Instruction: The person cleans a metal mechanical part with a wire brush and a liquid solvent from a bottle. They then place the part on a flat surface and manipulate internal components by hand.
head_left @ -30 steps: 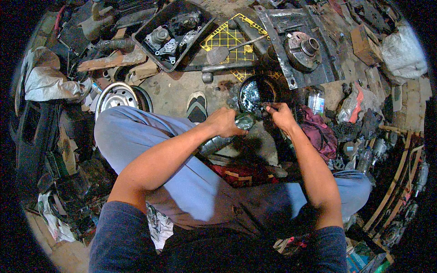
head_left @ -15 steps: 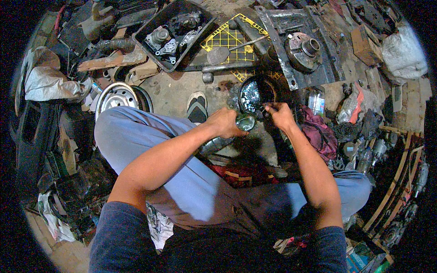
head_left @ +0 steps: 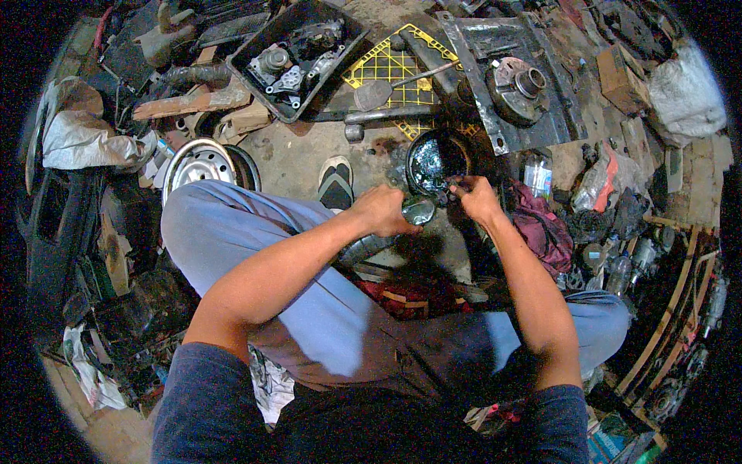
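Observation:
My left hand (head_left: 380, 212) is wrapped round a small see-through container (head_left: 418, 211) with a rounded rim; whether it is a cup or a cut bottle I cannot tell. Just beyond it stands a round black basin (head_left: 415, 182) holding dark, shiny liquid (head_left: 433, 161). At the basin's near right edge, my right hand (head_left: 477, 199) has its thumb and fingers pinched together over the near rim. A small dark thing seems to be between those fingertips, too small and shadowed to name.
Ahead lie a black tray (head_left: 291, 116) of metal engine parts, a yellow grid (head_left: 394, 58), a spoon-shaped tool (head_left: 374, 96) and a metal plate (head_left: 568, 116) bearing a round hub (head_left: 516, 89). A wheel rim (head_left: 199, 164) stands left; maroon cloth (head_left: 541, 224) and a clear bottle (head_left: 537, 176) lie right.
The see-through container in my left hand has tilted slightly, and its green look has turned greyer. The shine on the basin's liquid has changed. My right hand has barely moved.

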Available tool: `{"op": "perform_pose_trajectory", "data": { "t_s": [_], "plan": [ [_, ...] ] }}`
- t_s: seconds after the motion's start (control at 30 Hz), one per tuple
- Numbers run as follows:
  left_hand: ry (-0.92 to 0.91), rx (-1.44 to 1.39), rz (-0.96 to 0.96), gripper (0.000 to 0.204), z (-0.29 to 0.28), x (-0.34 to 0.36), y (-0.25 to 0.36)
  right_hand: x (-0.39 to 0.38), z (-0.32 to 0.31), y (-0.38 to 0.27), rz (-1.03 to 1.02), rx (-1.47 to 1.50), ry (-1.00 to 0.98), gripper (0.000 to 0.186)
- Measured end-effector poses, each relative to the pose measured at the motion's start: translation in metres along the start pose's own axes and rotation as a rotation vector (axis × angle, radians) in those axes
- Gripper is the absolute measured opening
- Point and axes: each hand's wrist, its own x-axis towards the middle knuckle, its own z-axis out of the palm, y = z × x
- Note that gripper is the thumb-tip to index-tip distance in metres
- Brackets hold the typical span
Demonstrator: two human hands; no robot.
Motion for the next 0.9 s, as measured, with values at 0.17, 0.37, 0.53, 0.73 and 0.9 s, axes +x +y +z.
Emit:
{"op": "perform_pose_trajectory", "data": {
  "t_s": [0.17, 0.37, 0.53, 0.73, 0.9],
  "plan": [
    [-0.04, -0.006, -0.026, 0.066, -0.002, -0.003, -0.001, 0.003, -0.001, -0.014, 0.15, -0.017, -0.02, 0.037],
    [-0.055, -0.015, -0.02, 0.066, -0.006, -0.001, 0.006, 0.011, 0.007, 0.031, 0.012, 0.041, 0.041, 0.038],
    [-0.003, -0.003, -0.016, 0.066, 0.003, 0.0, -0.004, 0.004, -0.003, -0.013, 0.221, 0.052, 0.012, 0.045],
    [0.055, 0.008, 0.018, 0.068, 0.006, 0.001, -0.004, 0.008, 0.002, -0.005, 0.26, 0.057, 0.063, 0.043],
    [0.017, 0.01, -0.004, 0.068, 0.002, 0.001, -0.003, 0.005, 0.0, 0.004, 0.055, 0.106, -0.084, 0.034]
  ]
}}
